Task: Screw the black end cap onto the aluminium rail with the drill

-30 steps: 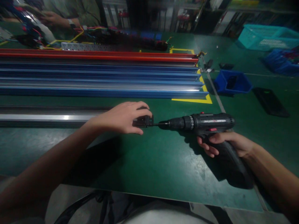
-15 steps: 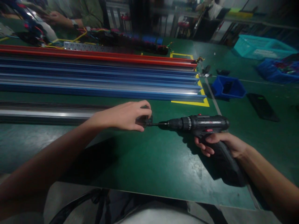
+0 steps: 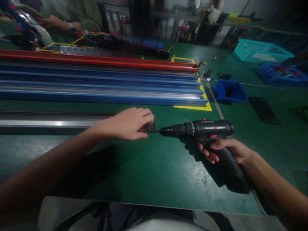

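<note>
In my right hand is a black cordless drill, lying level with its bit pointing left. My left hand closes over the right end of a long dark and silver metal profile. A small black end piece shows past its fingers, and the tip of the bit meets this piece. How far the tip reaches in is too small to tell. My left palm and fingers hide most of the profile's end.
Blue profiles and a red profile lie beyond my left hand, beside yellow tape. To the right are a blue bin, a black phone-like slab and a turquoise basket. Another person's hand is across the table.
The view has shifted slightly. My left fingers have come down lower over the profile's end. The drill stays in my right hand with its bit at the end piece.
</note>
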Motion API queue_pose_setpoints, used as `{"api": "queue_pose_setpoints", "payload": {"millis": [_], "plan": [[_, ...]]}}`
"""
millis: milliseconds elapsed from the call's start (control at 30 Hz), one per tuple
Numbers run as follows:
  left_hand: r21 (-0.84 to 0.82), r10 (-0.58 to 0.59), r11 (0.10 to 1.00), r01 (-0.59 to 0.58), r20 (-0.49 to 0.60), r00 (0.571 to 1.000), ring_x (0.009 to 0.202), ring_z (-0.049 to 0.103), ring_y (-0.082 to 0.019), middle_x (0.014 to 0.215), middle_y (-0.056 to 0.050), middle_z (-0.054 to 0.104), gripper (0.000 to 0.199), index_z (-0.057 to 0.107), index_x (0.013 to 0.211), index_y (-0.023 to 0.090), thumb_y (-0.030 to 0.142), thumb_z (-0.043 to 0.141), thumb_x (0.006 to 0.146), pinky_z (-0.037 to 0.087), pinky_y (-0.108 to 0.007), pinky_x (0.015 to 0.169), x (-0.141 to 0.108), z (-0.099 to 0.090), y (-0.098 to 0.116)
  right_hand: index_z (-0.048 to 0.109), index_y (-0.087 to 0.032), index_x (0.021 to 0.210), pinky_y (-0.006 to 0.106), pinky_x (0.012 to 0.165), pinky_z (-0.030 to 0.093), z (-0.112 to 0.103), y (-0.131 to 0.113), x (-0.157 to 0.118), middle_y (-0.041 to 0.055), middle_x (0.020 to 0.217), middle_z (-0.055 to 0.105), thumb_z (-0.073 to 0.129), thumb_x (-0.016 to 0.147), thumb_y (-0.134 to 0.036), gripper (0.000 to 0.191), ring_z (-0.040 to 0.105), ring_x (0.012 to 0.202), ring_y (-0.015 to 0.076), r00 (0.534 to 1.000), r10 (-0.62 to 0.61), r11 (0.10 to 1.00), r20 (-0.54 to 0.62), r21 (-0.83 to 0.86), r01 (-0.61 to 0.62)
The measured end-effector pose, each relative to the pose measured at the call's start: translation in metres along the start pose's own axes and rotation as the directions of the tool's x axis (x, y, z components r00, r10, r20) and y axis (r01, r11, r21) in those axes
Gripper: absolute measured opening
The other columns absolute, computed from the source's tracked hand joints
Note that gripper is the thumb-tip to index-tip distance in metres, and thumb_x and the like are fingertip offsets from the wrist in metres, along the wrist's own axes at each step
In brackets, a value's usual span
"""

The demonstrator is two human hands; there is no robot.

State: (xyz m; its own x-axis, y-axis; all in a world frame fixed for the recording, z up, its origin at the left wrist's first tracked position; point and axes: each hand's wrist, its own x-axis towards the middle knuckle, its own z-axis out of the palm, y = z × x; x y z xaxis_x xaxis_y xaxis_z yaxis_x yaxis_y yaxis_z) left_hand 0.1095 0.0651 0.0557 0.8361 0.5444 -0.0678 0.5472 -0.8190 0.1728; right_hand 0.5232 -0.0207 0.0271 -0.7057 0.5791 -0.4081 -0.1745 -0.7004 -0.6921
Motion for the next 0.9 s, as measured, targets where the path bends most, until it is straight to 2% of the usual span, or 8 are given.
{"api": "queue_pose_setpoints", "payload": {"millis": [400, 667, 767, 900], "plan": [[-0.074, 0.027, 0.997, -0.025, 0.021, 0.999, 0.099, 0.062, -0.025, 0.119, -0.006, 0.063, 0.031, 0.061, 0.112, 0.026, 0.048, 0.076, 0.096, 0.04, -0.037, 0.081, 0.0031, -0.0043, -0.0026, 0.084, -0.005, 0.115, 0.025, 0.069, 0.063, 0.0025, -0.0008, -0.0022, 0.0092, 0.092, 0.078, 0.077, 0.09, -0.02, 0.029, 0.07, 0.066, 0.011, 0.999, 0.036, 0.999, -0.026, 0.006, -0.036], [-0.075, 0.025, 0.997, -0.023, 0.023, 0.999, 0.098, 0.062, -0.024, 0.119, -0.006, 0.062, 0.03, 0.061, 0.11, 0.025, 0.048, 0.075, 0.096, 0.04, -0.036, 0.08, 0.0043, -0.0043, -0.0033, 0.084, -0.005, 0.115, 0.025, 0.069, 0.064, 0.0052, 0.0001, -0.0007, 0.0093, 0.093, 0.078, 0.077, 0.091, -0.02, 0.029, 0.07, 0.065, 0.0106, 1.0, 0.015, 1.0, -0.013, 0.005, -0.015], [-0.067, 0.005, 0.998, -0.003, 0.019, 1.0, 0.095, 0.061, -0.024, 0.118, -0.005, 0.062, 0.031, 0.061, 0.11, 0.026, 0.049, 0.076, 0.095, 0.039, -0.036, 0.077, 0.0037, -0.0038, -0.0029, 0.083, -0.005, 0.118, 0.026, 0.072, 0.065, 0.0049, 0.0008, -0.0019, 0.0117, 0.099, 0.08, 0.076, 0.093, -0.02, 0.03, 0.069, 0.066, 0.0103, 1.0, 0.011, 1.0, 0.002, -0.003, -0.011], [-0.066, -0.017, 0.998, 0.019, 0.027, 0.999, 0.094, 0.06, -0.024, 0.117, -0.005, 0.062, 0.034, 0.061, 0.111, 0.026, 0.051, 0.077, 0.093, 0.038, -0.036, 0.076, 0.0036, -0.0039, -0.0023, 0.079, -0.006, 0.132, 0.029, 0.073, 0.067, 0.0034, 0.0017, -0.0048, 0.0192, 0.12, 0.081, 0.075, 0.095, -0.023, 0.041, 0.071, 0.069, 0.0118, 0.999, 0.02, 1.0, 0.025, -0.02, -0.02]]}}
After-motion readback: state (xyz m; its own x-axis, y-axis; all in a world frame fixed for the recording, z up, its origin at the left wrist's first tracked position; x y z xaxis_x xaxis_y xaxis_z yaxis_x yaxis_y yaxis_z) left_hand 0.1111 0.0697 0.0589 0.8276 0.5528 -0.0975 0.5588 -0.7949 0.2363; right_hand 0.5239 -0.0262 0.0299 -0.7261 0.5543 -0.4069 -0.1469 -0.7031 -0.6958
